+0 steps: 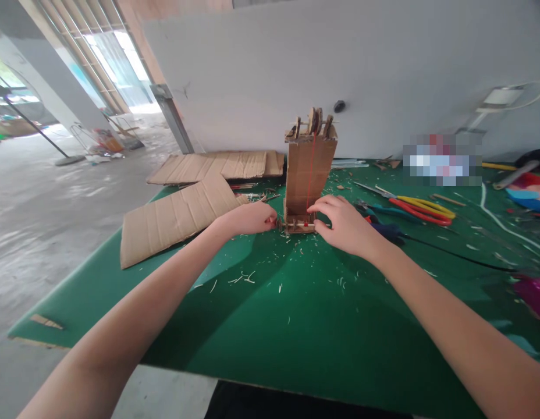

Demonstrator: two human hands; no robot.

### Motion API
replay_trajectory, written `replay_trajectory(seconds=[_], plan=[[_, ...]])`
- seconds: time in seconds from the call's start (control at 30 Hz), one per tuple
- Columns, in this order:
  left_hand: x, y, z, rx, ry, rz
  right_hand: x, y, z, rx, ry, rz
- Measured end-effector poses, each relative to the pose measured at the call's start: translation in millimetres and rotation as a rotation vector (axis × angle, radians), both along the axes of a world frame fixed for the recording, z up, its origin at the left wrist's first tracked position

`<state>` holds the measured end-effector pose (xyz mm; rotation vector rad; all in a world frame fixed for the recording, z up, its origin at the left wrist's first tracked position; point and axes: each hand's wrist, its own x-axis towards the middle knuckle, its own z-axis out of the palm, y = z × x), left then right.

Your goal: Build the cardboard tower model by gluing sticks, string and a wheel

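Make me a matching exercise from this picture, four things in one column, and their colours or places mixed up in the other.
Column one:
1. Left hand
2. Right hand
3. String
4. Tabletop

Column two:
A. Green
B. At the right side of the base of the cardboard tower
C. Red
D. By the left end of the thin rod

Right pairs: 1-D, 2-B, 3-C, 4-A

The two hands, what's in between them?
In the head view, the foot of the cardboard tower, with a thin stick across it, lies between the left hand and right hand.
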<state>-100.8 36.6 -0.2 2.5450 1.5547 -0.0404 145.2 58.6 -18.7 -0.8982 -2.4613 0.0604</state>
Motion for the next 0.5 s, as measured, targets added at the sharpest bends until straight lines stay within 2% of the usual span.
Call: replay_trajectory(seconds=[0.2,0.37,0.5], plan=[[-1.9,-0.6,-0.9,0.019,0.006,-0.008,5.5,-20.3,-0.3,0.113,-0.169,-0.063],[-4.7,1.3,-2.0,0.114,0.057,-0.035,5.6,-30.1,-6.9,0.197,-0.235,-0.145],[-15.4,5.9,-1.7,0.180,0.114,0.000,-2.2,-34.9,-6.9,0.131,-0.239,-0.129]])
